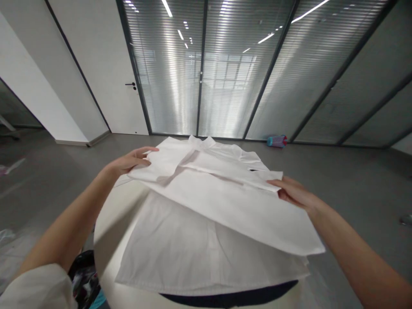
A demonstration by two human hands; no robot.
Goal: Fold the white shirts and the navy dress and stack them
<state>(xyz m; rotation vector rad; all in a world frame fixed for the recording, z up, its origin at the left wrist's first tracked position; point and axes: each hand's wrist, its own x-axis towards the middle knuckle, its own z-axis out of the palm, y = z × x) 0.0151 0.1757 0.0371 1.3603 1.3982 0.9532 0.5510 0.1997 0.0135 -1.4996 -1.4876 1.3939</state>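
A white shirt (pixel 180 240) lies spread over a round white table (pixel 112 223), its collar (pixel 201 142) at the far side and its hem toward me. One side panel and a sleeve are folded across the upper layer. My left hand (pixel 131 161) pinches the shirt's far left edge between thumb and fingers. At the right, my right hand (pixel 291 191) grips the end of the folded sleeve, lifted a little; some of its fingers are hidden behind the cloth. Beneath the near hem shows a strip of dark material (pixel 231 295).
A black bag (pixel 84 274) with mixed contents stands low at the table's left. On the grey floor by the glass wall lies a blue and pink package (pixel 277 141). A white door (pixel 106 64) is at the far left, and clear plastic (pixel 7 235) lies on the left floor.
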